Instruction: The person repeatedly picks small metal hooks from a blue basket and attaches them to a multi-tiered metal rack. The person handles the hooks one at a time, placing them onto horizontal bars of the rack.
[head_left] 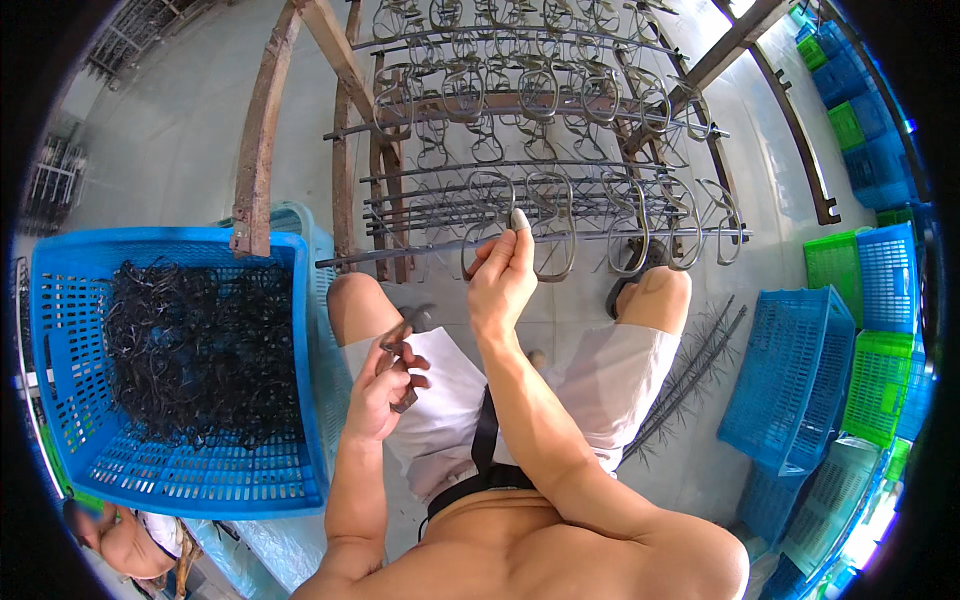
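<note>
My right hand is raised to the lowest front bar of a rack. Its thumb and fingertips pinch a grey metal loop piece, narrow-waisted like a figure eight, at the bar. More pieces of that shape, such as a grey loop just right of my fingers, hang along the same bar. Lower down, over my left thigh, my left hand is closed around dark curved metal pieces; motion blur hides their exact shape and number.
A blue plastic basket at my left holds a heap of thin black pieces. The wooden rack ahead carries several rows of loops. Spiky rods lie on the floor right. Blue crates stand beyond them. Another person is behind left.
</note>
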